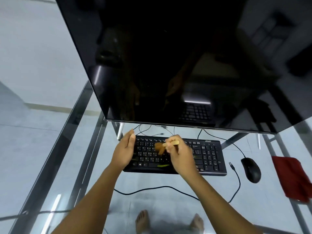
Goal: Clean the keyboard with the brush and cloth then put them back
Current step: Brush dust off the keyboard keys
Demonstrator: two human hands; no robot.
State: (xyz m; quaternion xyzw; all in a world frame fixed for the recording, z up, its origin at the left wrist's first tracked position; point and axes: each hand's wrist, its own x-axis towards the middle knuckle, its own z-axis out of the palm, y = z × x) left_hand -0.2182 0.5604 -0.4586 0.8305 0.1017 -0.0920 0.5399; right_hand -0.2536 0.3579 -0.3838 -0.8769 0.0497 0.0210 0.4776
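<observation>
A black keyboard lies on a glass table below a large dark monitor. My right hand grips a wooden-handled brush whose brown bristles, blurred by motion, touch the keys in the keyboard's left-middle part. My left hand rests against the keyboard's left end, fingers extended along its edge. A red cloth lies crumpled on the table at the far right, apart from both hands.
A black mouse sits between keyboard and cloth, its cable looping across the glass table. The monitor overhangs the keyboard's far edge. A green streak shows near the space bar. Bare feet show through the glass.
</observation>
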